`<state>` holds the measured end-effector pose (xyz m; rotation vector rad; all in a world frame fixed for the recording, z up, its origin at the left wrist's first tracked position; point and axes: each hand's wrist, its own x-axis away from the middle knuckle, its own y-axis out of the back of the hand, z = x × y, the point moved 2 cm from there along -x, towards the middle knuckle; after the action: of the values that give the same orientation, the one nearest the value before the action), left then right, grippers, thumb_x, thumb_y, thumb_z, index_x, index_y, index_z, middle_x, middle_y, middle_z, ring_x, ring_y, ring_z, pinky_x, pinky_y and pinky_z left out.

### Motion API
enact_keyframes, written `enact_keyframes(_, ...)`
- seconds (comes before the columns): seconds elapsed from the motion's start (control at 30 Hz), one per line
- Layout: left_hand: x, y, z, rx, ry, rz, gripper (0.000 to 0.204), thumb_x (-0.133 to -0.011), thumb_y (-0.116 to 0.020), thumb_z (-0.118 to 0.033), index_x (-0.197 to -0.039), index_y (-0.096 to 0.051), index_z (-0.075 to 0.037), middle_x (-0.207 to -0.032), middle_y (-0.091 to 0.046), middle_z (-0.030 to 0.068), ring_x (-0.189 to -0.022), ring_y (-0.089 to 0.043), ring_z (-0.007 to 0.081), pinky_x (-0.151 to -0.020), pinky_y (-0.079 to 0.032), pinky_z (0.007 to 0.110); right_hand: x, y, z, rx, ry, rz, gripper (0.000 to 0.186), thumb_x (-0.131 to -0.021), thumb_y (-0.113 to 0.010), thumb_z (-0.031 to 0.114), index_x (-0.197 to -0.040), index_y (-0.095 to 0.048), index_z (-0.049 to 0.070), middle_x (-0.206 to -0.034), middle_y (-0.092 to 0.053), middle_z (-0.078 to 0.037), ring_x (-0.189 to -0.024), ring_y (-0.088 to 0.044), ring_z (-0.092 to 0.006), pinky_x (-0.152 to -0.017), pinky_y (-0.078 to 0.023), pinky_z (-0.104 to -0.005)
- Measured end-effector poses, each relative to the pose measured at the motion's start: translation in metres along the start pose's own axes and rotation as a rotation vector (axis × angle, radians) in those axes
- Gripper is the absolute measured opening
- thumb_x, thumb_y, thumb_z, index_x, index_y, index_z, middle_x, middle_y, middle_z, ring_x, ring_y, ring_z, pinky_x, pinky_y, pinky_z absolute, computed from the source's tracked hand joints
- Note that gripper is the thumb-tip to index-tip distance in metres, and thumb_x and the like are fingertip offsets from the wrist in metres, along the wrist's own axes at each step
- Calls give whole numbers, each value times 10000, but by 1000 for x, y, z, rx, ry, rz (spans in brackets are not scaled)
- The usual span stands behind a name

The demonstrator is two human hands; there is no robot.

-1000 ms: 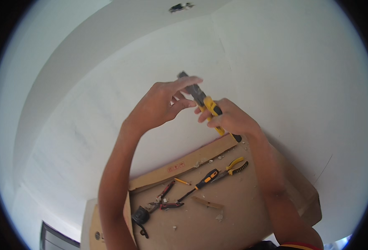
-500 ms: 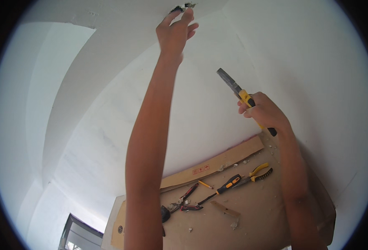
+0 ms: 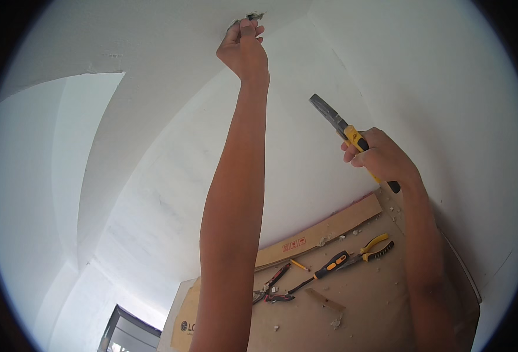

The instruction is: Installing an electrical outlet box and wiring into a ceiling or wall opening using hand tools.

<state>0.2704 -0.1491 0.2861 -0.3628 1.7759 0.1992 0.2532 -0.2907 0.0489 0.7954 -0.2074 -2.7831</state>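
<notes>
Up at the ceiling, my left hand [image 3: 244,50] is raised just under a ragged hole [image 3: 253,17]. Its thumb and fingers are pinched together at the hole's near edge, and what lies between them is hidden. Lower and to the right, my right hand [image 3: 385,155] is wrapped round the yellow and black handles of a pair of pliers [image 3: 332,114]. Their grey jaws point up and left, in the air in front of the white wall, touching nothing.
Below is a brown cardboard-covered surface [image 3: 364,299] with plaster crumbs. On it lie yellow-handled pliers [image 3: 378,246], a screwdriver [image 3: 332,264], a pencil [image 3: 299,265], red and black pliers [image 3: 276,281] and a folded cardboard strip [image 3: 323,229]. A white wall [image 3: 458,105] rises at the right.
My left fingers have come down slightly from the hole and pinched together. The whole view has shifted, so the surface and tools appear farther right. My right hand keeps its grip on the pliers.
</notes>
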Motion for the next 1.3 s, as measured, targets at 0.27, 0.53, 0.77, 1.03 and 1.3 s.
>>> enact_keyframes(0.27, -12, 32, 19, -91, 268, 425, 197, -914, -632, -155, -1019, -701, -3, -893, -699, 58, -839, -680, 167, -728, -511, 296, -7, 6, -3, -5, -35, -1, 169, -737, -580, 116, -826, -656, -6, -792, -649, -138, -760, -618, -228, -743, -467, -356)
enact_keyframes(0.53, 61, 69, 2, -924, 223, 1087, 731, -771, -802, -401, -1370, -538, -76, -1370, -572, 129, -1253, -556, 293, -1063, -447, 449, -9, 0, -3, 261, -4, -121, 257, -780, -535, 60, -993, -663, -2, -841, -654, -178, -737, -617, -260, -746, -481, -365)
enact_keyframes(0.77, 118, 72, -45, -596, -59, 894, 716, -695, -863, -110, -1338, -551, -107, -1336, -579, 101, -1183, -588, 246, -967, -525, 399, -20, -35, -20, 72, 224, 44, 468, -715, -505, -61, -1160, -647, -39, -1482, -352, -206, -1283, -462, -341, -1027, -393, -388)
enact_keyframes(1.03, 140, 112, -53, -932, -424, 783, 235, -735, -816, -88, -954, -730, -94, -1119, -659, 49, -1007, -636, 236, -820, -544, 353, -16, -51, -6, 754, 517, -380, 434, -725, -631, -78, -1152, -683, -24, -1536, -271, -148, -1431, -248, -353, -1131, -222, -597)
enact_keyframes(1.3, 171, 152, -32, -778, -263, 630, 200, -741, -798, -22, -927, -755, -81, -1079, -673, 71, -985, -646, 235, -816, -540, 352, -14, -57, 1, 907, 702, -492, 354, -716, -719, -58, -1060, -737, 24, -1532, -271, -91, -1398, -273, -326, -1135, -239, -551)
